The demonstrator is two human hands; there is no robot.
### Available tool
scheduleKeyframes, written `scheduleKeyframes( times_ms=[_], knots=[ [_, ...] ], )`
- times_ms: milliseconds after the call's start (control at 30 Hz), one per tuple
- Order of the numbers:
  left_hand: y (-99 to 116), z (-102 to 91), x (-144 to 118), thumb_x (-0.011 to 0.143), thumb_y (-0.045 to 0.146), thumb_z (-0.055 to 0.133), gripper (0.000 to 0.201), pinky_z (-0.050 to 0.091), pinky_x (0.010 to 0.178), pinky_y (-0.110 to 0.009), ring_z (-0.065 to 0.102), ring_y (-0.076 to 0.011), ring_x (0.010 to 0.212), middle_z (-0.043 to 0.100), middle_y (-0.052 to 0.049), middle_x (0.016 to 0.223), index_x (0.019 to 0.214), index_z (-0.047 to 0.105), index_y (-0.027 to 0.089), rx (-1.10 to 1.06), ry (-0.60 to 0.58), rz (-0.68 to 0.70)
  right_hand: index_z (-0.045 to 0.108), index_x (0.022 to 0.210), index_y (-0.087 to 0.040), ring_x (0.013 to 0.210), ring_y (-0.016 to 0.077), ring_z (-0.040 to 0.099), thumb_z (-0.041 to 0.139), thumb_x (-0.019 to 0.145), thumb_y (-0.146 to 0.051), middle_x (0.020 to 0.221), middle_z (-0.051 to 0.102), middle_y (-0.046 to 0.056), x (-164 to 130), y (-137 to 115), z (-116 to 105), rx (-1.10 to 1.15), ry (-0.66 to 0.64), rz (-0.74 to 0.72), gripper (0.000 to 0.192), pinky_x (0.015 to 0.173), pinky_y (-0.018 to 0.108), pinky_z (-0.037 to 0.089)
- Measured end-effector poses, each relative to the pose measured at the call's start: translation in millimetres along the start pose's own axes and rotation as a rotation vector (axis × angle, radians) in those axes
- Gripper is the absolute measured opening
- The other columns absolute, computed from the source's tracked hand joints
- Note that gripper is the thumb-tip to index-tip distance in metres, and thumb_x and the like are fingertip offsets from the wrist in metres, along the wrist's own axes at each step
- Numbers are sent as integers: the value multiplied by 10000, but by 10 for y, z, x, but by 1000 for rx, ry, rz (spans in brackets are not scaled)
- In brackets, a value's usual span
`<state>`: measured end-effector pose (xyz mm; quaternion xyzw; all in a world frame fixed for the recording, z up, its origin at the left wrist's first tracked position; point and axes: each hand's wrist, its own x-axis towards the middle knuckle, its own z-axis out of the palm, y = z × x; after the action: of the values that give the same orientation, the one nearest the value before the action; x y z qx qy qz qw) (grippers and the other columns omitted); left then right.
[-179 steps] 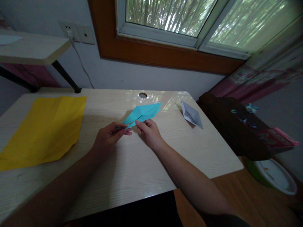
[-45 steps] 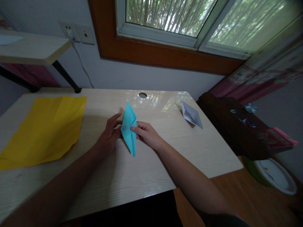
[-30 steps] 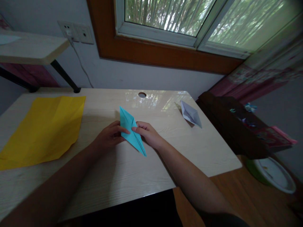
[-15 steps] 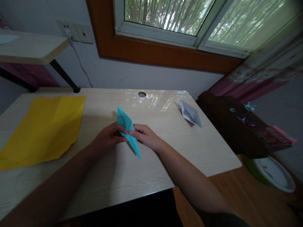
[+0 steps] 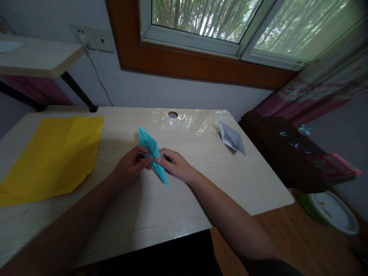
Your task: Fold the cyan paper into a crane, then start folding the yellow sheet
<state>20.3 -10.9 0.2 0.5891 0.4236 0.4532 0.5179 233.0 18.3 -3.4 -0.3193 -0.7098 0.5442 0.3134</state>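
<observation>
A folded blue paper shape [image 5: 148, 145], long and pointed at both ends, is held just above the light wooden desk [image 5: 161, 214] near its middle. My left hand [image 5: 129, 166] pinches it from the left side. From the right, my right hand [image 5: 176, 165] pinches it with fingertips at its middle. One tip points to the far left, the other toward me.
A large yellow sheet [image 5: 54, 153] lies flat on the desk's left part. A white folded paper boat [image 5: 232, 138] sits at the far right of the desk, by a cable hole [image 5: 173, 114]. A dark cabinet [image 5: 290, 157] and a white bowl [image 5: 333, 212] stand to the right.
The blue shape was turned from lying sideways to pointing away and toward me. Over the last second both hands shifted slightly left with it, keeping their pinch.
</observation>
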Motion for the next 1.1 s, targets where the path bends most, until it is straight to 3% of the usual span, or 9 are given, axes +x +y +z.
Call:
scheduleKeyframes(
  times_ms=[100,200,300,367,467,633,867,1100],
  knots=[
    [-15,14,6,871,398,741,255,566,653,-284,701,-159,660,711,20,725,906,573,210,-14,51,-17,515,934,-219,661,105,469,699,900,-510,776,501,-45,-1,54,14,17,79,4,346,573,232,366],
    [-40,20,18,880,412,732,260,570,662,-295,712,-167,673,714,21,726,900,566,212,-10,85,-13,447,1001,-249,667,114,564,722,892,-487,805,545,-50,3,109,43,141,73,0,380,579,237,430],
    [-54,12,36,876,426,737,272,573,688,-297,722,-170,704,716,19,744,882,571,210,7,154,18,423,1106,-272,742,140,653,702,913,-469,930,622,-16,11,115,61,228,19,-35,393,654,286,521],
    [-59,1,44,866,438,748,283,571,704,-296,728,-173,727,724,12,769,888,583,209,17,203,33,476,1138,-273,858,162,665,711,906,-462,1029,641,18,18,89,52,147,26,-81,380,757,327,548],
    [-69,-10,47,855,449,762,293,569,717,-299,736,-182,749,732,3,783,890,594,212,25,240,36,613,1043,-256,1040,204,632,765,862,-440,1097,645,48,35,37,18,-82,92,-185,299,937,379,512],
    [-67,10,38,840,458,776,328,605,787,-357,755,-205,795,735,-6,815,878,575,201,-82,228,-7,697,936,-256,1015,211,650,742,887,-391,1044,692,51,52,-9,-21,-195,199,-241,151,935,381,507],
    [-57,12,47,864,431,766,299,611,874,-377,749,-182,842,726,5,873,886,577,200,-191,248,9,744,853,-257,1002,198,673,755,883,-337,1013,727,41,54,-6,-37,-67,318,-244,86,946,371,500],
    [-104,11,61,882,413,745,279,598,933,-383,737,-171,895,704,12,938,893,559,205,-230,276,14,706,782,-222,1000,203,678,805,802,-363,1050,742,53,84,13,-1,150,377,-79,173,962,386,501]
  ],
)
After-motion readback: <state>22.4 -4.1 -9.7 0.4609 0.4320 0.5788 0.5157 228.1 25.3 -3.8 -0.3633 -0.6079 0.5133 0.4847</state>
